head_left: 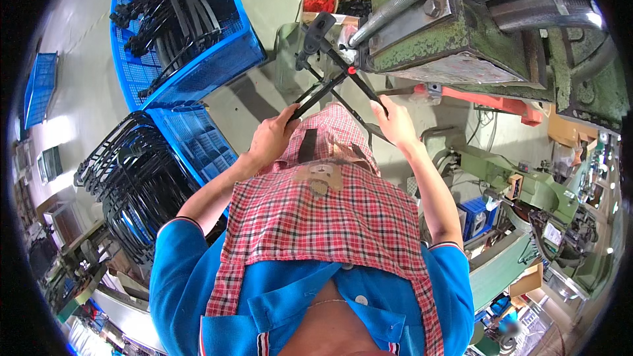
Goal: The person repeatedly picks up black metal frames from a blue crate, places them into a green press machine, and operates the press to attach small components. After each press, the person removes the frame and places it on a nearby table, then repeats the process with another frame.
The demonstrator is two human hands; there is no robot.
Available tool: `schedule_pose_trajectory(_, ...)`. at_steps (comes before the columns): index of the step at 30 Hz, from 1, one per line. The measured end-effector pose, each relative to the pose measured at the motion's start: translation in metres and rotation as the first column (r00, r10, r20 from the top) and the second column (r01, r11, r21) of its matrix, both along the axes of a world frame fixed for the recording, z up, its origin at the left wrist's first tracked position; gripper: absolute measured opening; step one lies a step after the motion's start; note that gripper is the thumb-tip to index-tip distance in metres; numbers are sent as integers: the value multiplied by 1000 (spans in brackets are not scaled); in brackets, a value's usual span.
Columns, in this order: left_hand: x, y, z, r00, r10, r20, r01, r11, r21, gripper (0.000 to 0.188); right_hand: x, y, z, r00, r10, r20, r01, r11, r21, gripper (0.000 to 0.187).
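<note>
In front of my apron I hold a black folding frame (367, 86) made of crossed tubes. A small red piece sits near where the tubes cross, and a thick black joint tops the frame. My left hand (270, 137) is wrapped round one tube end. My right hand (397, 122) grips the other tube on the right side. Both hands are closed, well apart, at about the same height. The lower part of the frame is partly hidden behind my hands and the checked apron (323, 211). A green machine (448, 59) with a threaded rod stands just beyond my right hand.
A blue crate (211, 69) full of black frame parts stands at the far left. Nearer, several black bent tubes (142, 184) are stacked against another blue crate (201, 138). Behind the frame sits a box of red parts (319, 5). More green machinery (514, 171) lies to the right.
</note>
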State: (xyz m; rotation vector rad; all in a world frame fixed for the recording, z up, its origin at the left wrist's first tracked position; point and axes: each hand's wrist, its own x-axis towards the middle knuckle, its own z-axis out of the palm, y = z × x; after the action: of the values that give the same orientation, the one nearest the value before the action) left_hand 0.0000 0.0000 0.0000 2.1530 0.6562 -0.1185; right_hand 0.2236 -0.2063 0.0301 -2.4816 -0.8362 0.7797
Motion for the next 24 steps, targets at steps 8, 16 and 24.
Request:
schedule_pose_trajectory(8, 29, 11, -2, 995, 29, 98, -38, 995, 95, 35, 29, 12, 6, 1000, 8, 15, -8, 1000, 1, 35)
schedule_pose_trajectory(16, 23, 15, 4, 997, 56, 61, -64, 989, 136, 33, 23, 13, -3, 1000, 23, 6, -24, 999, 48, 36)
schedule_pose_trajectory(24, 11, 19, 35, 997, -63, 41, 57, 990, 133, 37, 1, -3, 30, 999, -10, 30, 5, 987, 164, 28)
